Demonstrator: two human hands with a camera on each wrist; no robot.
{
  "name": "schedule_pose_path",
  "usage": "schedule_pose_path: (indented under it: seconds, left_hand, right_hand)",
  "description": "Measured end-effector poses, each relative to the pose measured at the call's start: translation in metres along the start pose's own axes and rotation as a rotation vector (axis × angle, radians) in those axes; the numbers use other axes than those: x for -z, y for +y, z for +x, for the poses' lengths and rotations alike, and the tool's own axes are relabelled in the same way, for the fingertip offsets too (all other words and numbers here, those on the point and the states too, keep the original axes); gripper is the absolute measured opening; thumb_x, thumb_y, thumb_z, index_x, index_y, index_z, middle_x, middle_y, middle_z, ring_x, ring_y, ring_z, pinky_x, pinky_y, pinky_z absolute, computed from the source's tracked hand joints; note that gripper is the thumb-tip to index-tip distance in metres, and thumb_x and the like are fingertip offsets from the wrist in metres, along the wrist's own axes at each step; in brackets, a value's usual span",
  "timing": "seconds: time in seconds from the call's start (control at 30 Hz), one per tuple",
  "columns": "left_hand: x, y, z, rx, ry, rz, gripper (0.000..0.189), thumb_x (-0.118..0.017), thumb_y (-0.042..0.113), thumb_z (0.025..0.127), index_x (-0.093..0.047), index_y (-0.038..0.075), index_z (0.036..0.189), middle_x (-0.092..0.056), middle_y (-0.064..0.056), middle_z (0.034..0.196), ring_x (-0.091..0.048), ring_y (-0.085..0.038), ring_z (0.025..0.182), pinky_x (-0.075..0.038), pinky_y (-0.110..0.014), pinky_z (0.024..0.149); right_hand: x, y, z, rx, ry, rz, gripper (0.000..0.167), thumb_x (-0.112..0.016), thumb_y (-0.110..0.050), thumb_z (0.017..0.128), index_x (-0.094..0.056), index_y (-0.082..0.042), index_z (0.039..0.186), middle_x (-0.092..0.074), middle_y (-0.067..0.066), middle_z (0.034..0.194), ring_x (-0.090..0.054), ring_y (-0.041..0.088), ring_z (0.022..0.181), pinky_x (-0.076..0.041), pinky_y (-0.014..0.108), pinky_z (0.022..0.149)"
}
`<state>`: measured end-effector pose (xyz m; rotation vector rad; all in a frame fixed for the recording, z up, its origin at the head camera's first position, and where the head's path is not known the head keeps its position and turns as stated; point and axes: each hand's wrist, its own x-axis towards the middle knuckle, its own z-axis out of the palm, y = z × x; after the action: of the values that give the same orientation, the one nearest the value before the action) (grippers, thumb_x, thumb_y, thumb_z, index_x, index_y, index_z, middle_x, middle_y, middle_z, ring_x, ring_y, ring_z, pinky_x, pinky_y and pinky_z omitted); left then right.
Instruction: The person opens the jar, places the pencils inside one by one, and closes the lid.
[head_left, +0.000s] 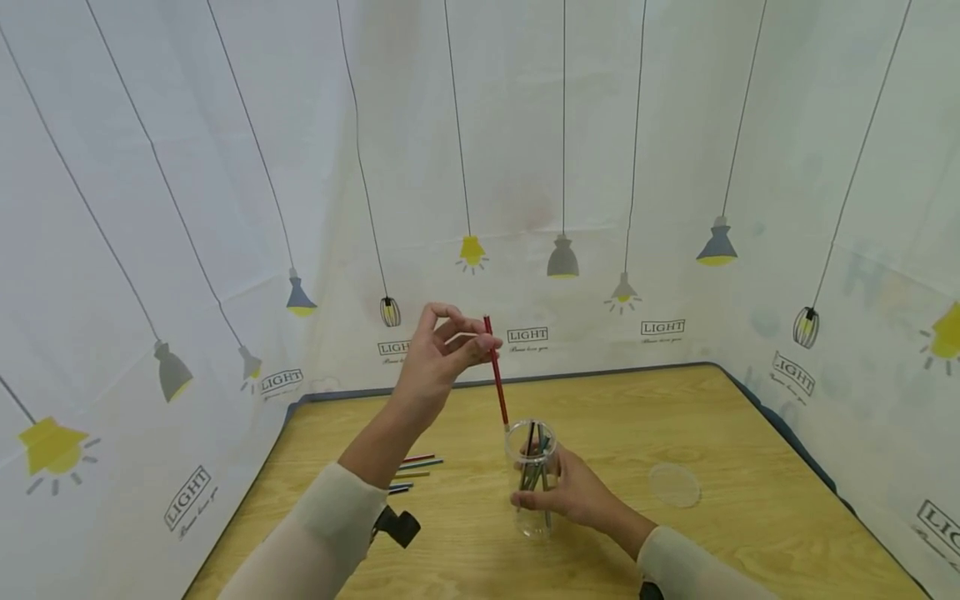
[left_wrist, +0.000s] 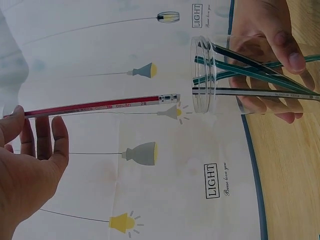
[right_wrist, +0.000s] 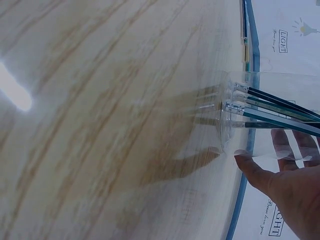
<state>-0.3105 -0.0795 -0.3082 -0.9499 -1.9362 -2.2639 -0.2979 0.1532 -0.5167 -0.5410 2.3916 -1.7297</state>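
Observation:
My left hand (head_left: 442, 358) pinches a red pencil (head_left: 497, 383) near its upper end, between thumb and fingers. The pencil hangs almost upright, its eraser end down beside the rim of a clear plastic jar (head_left: 534, 525). In the left wrist view, a small gap separates the eraser (left_wrist: 177, 97) from the jar's mouth. Fingers and thumb of my right hand (head_left: 577, 493) grip the jar around its side as it stands on the table. Several dark and green pencils (right_wrist: 280, 119) lean inside, their eraser ends at the jar's bottom.
Several loose pencils (head_left: 422, 464) lie on the wooden table (head_left: 615, 417) to the left, partly behind my left forearm. A clear round lid (head_left: 675, 485) rests flat on the right. White sheets printed with lamps (head_left: 562, 258) rise along the table's back and sides.

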Motion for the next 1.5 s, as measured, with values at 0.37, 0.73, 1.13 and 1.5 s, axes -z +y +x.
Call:
schedule_pose_path:
  seconds: [0.37, 0.73, 1.13, 1.5]
  left_hand:
    - [-0.005, -0.001, 0.003, 0.028, -0.045, 0.048, 0.028, -0.062, 0.0, 0.111, -0.047, 0.019, 0.125, -0.072, 0.005, 0.115, -0.078, -0.015, 0.115, -0.064, -0.035, 0.103]
    - [-0.011, -0.01, 0.006, 0.066, -0.081, 0.063, 0.031, -0.067, -0.001, 0.109, -0.048, 0.019, 0.122, -0.071, 0.006, 0.11, -0.076, -0.011, 0.111, -0.064, -0.032, 0.1]
    - [-0.011, -0.012, 0.005, 0.086, -0.086, 0.056, 0.031, -0.068, 0.0, 0.109, -0.048, 0.019, 0.123, -0.071, 0.006, 0.111, -0.076, -0.01, 0.113, -0.064, -0.031, 0.102]
    - [-0.013, -0.013, 0.003, 0.126, -0.091, 0.115, 0.035, -0.067, 0.001, 0.109, -0.043, 0.007, 0.133, -0.072, 0.005, 0.111, -0.076, -0.012, 0.109, -0.063, -0.04, 0.106]
  right_hand:
    - [0.0, 0.0, -0.001, -0.013, -0.019, 0.029, 0.079, -0.093, -0.036, 0.092, -0.054, -0.019, 0.158, -0.071, 0.012, 0.151, -0.058, 0.039, 0.149, -0.036, 0.079, 0.123]
    - [0.001, -0.001, -0.002, -0.018, -0.002, 0.023, 0.081, -0.095, -0.034, 0.09, -0.055, -0.013, 0.157, -0.073, 0.01, 0.149, -0.059, 0.04, 0.148, -0.039, 0.077, 0.122]
    - [0.0, -0.001, -0.002, -0.016, -0.002, 0.003, 0.084, -0.096, -0.036, 0.09, -0.053, -0.013, 0.159, -0.073, 0.009, 0.148, -0.06, 0.038, 0.147, -0.042, 0.074, 0.121]
    - [0.002, 0.001, -0.002, -0.006, -0.014, 0.012, 0.084, -0.094, -0.035, 0.091, -0.052, -0.015, 0.161, -0.071, 0.011, 0.15, -0.059, 0.039, 0.148, -0.041, 0.076, 0.121]
